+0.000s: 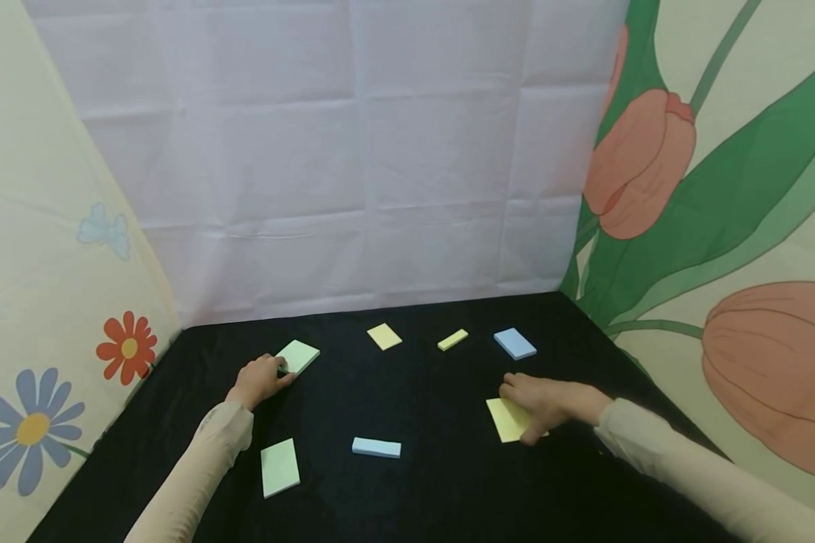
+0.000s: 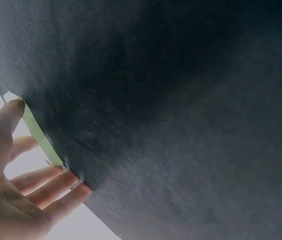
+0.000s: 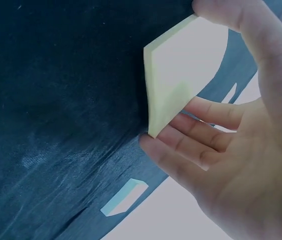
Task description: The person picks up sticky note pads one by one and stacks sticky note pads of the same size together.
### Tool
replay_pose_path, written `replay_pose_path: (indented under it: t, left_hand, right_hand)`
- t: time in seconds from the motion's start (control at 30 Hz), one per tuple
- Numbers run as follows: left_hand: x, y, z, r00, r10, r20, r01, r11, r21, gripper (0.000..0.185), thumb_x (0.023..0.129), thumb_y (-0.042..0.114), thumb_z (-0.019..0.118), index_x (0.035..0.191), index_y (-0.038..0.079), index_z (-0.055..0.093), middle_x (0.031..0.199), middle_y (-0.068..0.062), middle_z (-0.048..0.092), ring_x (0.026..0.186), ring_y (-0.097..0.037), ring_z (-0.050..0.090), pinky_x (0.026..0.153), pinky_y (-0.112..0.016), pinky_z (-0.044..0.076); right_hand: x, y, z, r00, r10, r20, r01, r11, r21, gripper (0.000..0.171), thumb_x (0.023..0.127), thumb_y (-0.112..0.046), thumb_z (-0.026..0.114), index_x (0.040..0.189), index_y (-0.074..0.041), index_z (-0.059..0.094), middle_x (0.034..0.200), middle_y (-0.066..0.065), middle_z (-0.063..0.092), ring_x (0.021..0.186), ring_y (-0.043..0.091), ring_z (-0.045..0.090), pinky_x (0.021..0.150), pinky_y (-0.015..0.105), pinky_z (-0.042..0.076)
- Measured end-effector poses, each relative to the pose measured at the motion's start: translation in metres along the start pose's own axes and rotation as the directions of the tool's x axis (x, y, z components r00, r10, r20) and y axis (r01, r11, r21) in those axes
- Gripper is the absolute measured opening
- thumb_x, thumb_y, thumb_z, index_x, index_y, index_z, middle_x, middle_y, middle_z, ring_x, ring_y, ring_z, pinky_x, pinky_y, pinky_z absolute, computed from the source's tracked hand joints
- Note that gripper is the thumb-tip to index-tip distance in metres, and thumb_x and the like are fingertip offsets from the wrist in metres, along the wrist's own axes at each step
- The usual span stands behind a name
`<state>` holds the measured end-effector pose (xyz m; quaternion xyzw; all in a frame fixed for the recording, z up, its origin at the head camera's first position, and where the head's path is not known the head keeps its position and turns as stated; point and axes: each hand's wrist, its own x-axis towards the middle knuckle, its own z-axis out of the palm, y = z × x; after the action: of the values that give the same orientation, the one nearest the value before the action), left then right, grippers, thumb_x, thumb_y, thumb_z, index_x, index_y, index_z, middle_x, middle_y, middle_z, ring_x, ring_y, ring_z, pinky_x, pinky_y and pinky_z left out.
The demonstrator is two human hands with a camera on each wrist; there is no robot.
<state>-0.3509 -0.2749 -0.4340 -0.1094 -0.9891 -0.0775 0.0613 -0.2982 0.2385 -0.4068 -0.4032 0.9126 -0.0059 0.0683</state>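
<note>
In the head view, seven little note pads lie spread out on the black cloth, none stacked or gathered. The left hand, left of the middle, touches the near edge of a green pad. The right hand, at the lower right, lies over a yellow pad. A second green pad and a blue pad sit low in the frame; a yellow one, a thin yellow one and another blue one sit further up, untouched. In the left wrist view, at the left edge, thumb and fingers pinch the green pad's edge, I think, though the view is dim. In the right wrist view, upper right, curled fingers and thumb grip the yellow pad and tip one side up. So picking up seems only just begun.
</note>
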Motion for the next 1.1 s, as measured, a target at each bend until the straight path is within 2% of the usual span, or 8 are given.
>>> replay_pose_path:
  t: [0.17, 0.5, 0.73, 1.1]
  left_hand:
    - [-0.001, 0.002, -0.002, 1.0, -0.003, 0.003, 0.003, 1.0, -0.007, 0.035, 0.092, 0.028, 0.07, 0.108, -0.004, 0.069, 0.1, -0.022, 0.065, 0.086, -0.034, 0.063, 0.077, -0.051, 0.051]
    - [-0.001, -0.002, -0.002, 0.999, 0.031, -0.024, -0.032, 0.999, -0.021, 0.039, 0.092, 0.033, 0.07, 0.105, -0.004, 0.069, 0.097, -0.021, 0.065, 0.082, -0.031, 0.062, 0.074, -0.049, 0.051]
    - [-0.002, 0.002, -0.002, 1.0, 0.0, -0.01, 0.0, 1.0, -0.023, 0.034, 0.092, 0.027, 0.071, 0.107, -0.004, 0.069, 0.098, -0.022, 0.065, 0.084, -0.033, 0.062, 0.075, -0.051, 0.051]
    - [-0.001, 0.001, 0.002, 1.0, -0.001, -0.01, 0.0, 1.0, -0.007, 0.036, 0.092, 0.027, 0.071, 0.108, -0.005, 0.069, 0.098, -0.022, 0.066, 0.083, -0.032, 0.062, 0.076, -0.05, 0.051]
  right_hand:
    - [0.001, -0.002, 0.0, 0.999, -0.027, -0.017, 0.027, 1.0, -0.01, 0.053, 0.059, -0.03, 0.084, 0.097, -0.011, 0.054, 0.088, -0.006, 0.039, 0.074, 0.009, 0.039, 0.063, 0.026, 0.039]
    - [0.003, -0.003, 0.0, 1.0, 0.013, 0.012, -0.013, 1.0, 0.018, 0.053, 0.062, -0.033, 0.084, 0.102, -0.011, 0.057, 0.089, -0.005, 0.039, 0.075, 0.009, 0.039, 0.063, 0.026, 0.039]
    - [0.006, -0.003, 0.0, 1.0, 0.025, 0.003, -0.025, 0.999, 0.04, 0.054, 0.068, -0.036, 0.081, 0.108, -0.008, 0.058, 0.09, -0.005, 0.041, 0.074, 0.008, 0.041, 0.062, 0.025, 0.04]
    - [0.015, -0.012, -0.003, 0.996, 0.08, 0.032, -0.082, 0.996, 0.037, 0.058, 0.07, -0.037, 0.081, 0.115, -0.009, 0.058, 0.095, -0.004, 0.043, 0.08, 0.012, 0.043, 0.066, 0.028, 0.042]
